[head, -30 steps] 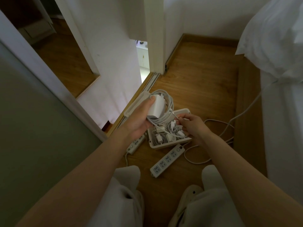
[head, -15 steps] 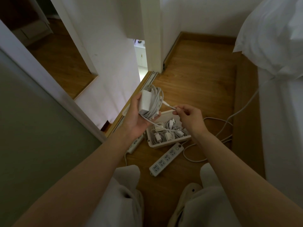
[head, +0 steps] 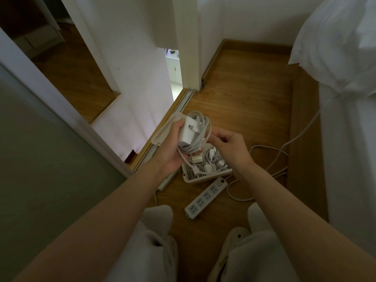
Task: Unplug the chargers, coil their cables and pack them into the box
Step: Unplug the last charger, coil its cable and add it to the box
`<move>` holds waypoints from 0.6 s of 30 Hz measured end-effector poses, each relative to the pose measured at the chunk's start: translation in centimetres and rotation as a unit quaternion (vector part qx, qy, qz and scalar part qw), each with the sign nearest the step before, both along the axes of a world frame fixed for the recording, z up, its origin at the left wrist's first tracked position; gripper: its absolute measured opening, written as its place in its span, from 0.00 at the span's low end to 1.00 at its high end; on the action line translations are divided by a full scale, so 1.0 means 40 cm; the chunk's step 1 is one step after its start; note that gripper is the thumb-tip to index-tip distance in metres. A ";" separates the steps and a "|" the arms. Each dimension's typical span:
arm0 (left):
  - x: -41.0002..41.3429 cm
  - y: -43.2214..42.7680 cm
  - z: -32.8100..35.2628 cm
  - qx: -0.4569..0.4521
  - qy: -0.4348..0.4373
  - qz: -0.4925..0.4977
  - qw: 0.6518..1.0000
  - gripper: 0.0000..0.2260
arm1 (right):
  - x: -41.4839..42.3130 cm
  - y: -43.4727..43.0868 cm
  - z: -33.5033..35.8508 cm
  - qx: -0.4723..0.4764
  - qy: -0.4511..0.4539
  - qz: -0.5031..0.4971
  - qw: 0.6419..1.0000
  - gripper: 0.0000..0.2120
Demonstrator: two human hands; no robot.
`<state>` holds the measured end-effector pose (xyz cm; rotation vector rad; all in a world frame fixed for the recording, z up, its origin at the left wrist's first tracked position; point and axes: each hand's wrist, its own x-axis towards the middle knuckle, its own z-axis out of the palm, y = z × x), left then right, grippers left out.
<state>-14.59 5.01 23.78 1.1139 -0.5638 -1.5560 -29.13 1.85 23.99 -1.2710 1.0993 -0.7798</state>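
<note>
Two hands work just above the box (head: 203, 180). Your left hand (head: 173, 147) grips the white charger (head: 188, 131), with its cable (head: 203, 127) looped round the brick. Your right hand (head: 227, 145) pinches the cable beside the coil. Tuck the last length under a loop so the bundle cannot spring open. Hold the turns snug, then lower it straight down.

The box holds several smaller chargers with coiled leads and looks nearly full. Its far part is hidden behind your hands, so feel for room. A power strip (head: 205, 197) lies just in front of the box. A white lid (head: 162, 133) lies beyond the box to the left, and a loose cord (head: 270, 155) trails to its right.
</note>
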 end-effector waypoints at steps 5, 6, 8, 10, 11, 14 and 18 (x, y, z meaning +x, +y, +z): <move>-0.025 -0.009 -0.004 0.016 -0.120 -0.014 0.993 0.14 | 0.025 0.028 0.002 0.117 -0.110 -0.006 0.987 0.15; -0.029 -0.011 -0.005 0.020 -0.142 -0.013 0.990 0.14 | 0.026 0.032 0.004 0.114 -0.125 -0.022 0.985 0.14; -0.034 -0.015 -0.010 0.033 -0.163 -0.006 0.986 0.16 | 0.029 0.044 0.013 0.096 -0.134 -0.041 0.985 0.11; -0.039 -0.017 -0.012 0.035 -0.173 0.001 0.984 0.17 | 0.028 0.050 0.011 0.019 -0.097 -0.025 0.995 0.14; -0.039 -0.017 -0.014 0.035 -0.186 0.004 0.982 0.16 | 0.028 0.051 0.007 -0.026 -0.066 -0.011 0.997 0.16; -0.037 -0.013 -0.018 0.040 -0.232 0.004 0.972 0.17 | 0.027 0.042 -0.008 -0.070 -0.004 -0.007 0.997 0.13; -0.041 -0.004 -0.017 0.036 -0.240 -0.015 0.970 0.17 | 0.026 0.032 -0.022 -0.071 0.023 -0.045 0.996 0.11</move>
